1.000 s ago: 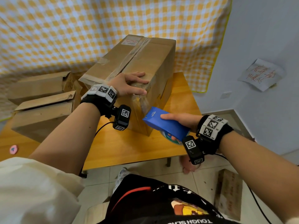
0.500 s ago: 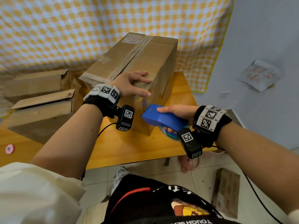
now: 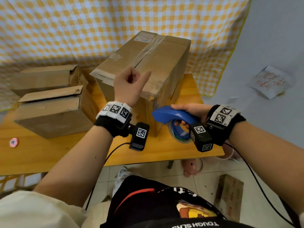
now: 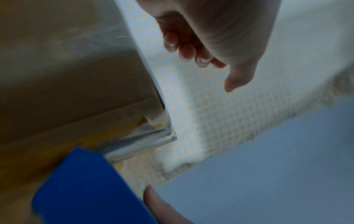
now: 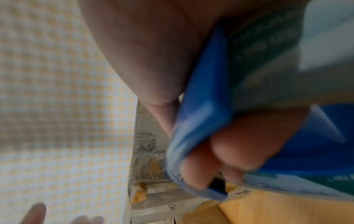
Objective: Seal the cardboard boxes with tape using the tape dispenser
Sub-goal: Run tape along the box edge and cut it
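A large cardboard box (image 3: pixel 164 63) stands on the wooden table (image 3: pixel 65 152), with clear tape along its top seam and over its near corner (image 5: pixel 149 159). My left hand (image 3: pixel 131 83) hovers just above the box's near top edge, touching nothing. Its fingers (image 4: pixel 189 51) are curled into the palm and the thumb sticks out. My right hand (image 3: pixel 190 112) grips the blue tape dispenser (image 3: pixel 171 113) by its handle, fingers through the tape roll (image 3: pixel 179 134). The dispenser's nose points left, close to the box's near vertical corner. The left wrist view shows the dispenser (image 4: pixel 86 189) below the box (image 4: pixel 67 75).
Two smaller cardboard boxes (image 3: pixel 49 111) (image 3: pixel 44 78) with loose flaps sit at the table's left. A small pink round thing (image 3: pixel 14 142) lies near the left front edge. A yellow checked cloth (image 3: pixel 82 30) hangs behind. Another box (image 3: pixel 228 195) lies on the floor.
My left hand has lifted off the box's near top edge and curled its fingers. The right hand has raised the dispenser and brought it nearer the box's corner.
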